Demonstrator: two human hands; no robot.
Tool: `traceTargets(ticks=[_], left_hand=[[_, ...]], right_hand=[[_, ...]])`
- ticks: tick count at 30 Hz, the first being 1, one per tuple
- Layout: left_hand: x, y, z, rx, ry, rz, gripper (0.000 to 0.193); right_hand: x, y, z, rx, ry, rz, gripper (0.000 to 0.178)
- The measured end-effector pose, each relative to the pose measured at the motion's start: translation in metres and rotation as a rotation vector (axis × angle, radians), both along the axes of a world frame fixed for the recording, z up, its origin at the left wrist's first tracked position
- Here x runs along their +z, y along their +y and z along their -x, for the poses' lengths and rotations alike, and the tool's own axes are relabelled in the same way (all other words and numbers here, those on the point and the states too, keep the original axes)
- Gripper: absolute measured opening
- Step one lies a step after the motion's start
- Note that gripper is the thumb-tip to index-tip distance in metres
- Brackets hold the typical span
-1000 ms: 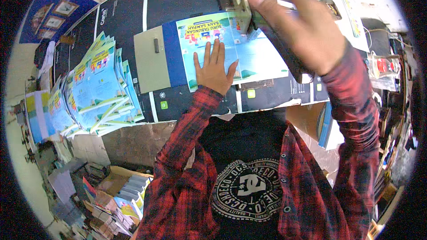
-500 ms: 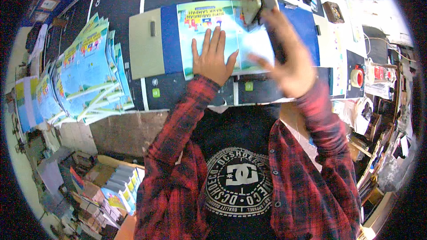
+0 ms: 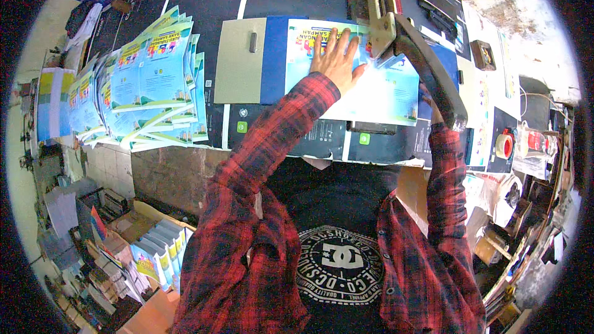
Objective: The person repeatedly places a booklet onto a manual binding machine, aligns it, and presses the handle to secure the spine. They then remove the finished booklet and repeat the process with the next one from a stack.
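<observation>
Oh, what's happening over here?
A person in a red-and-black checked shirt is handling a blue printed sheet. The left hand rests on it, fingers spread. The right hand is mostly hidden behind the long black handle of a metal device at the sheet's far edge, so its grip can't be told. A loose pile of similar sheets lies to the left.

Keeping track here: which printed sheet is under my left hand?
The printed sheet just right of the blue strip; sheets in the fanned pile lie farther left, untouched.
</observation>
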State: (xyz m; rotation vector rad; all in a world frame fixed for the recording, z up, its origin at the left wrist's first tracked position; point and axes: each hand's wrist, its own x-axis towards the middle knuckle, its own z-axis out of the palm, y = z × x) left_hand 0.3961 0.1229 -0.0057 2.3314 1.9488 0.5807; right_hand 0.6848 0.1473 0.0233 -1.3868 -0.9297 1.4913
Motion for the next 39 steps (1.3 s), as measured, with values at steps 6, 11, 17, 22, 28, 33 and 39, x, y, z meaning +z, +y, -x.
traceTargets(ticks=[6, 11, 17, 22, 28, 33, 39], left_hand=[[-0.003, 0.002, 0.007, -0.01, -0.053, -0.069, 0.065], [-0.006, -0.007, 0.033, 0.02, -0.036, -0.071, 0.065], [-0.005, -0.013, 0.059, 0.018, 0.002, -0.074, 0.067], [-0.003, -0.013, 0.066, 0.012, -0.004, -0.069, 0.069], [-0.001, -0.01, 0.065, 0.006, -0.009, -0.069, 0.07], [0.002, -0.012, 0.066, 0.037, 0.053, -0.045, 0.071], [0.005, -0.01, 0.059, -0.007, 0.049, -0.078, 0.07]], right_hand=[[-0.048, 0.007, -0.036, 0.148, -0.17, -0.043, 0.055], [-0.031, -0.002, 0.001, 0.257, -0.212, -0.082, 0.063], [0.012, -0.01, 0.047, 0.223, -0.151, 0.053, 0.063], [0.012, -0.011, 0.043, 0.251, -0.106, 0.051, 0.064], [0.129, 0.019, 0.045, 0.321, -0.593, -0.339, 0.055], [0.226, -0.016, 0.129, 0.591, -0.784, -0.453, 0.061], [0.09, -0.07, 0.114, 0.431, -1.313, -0.96, 0.09]])
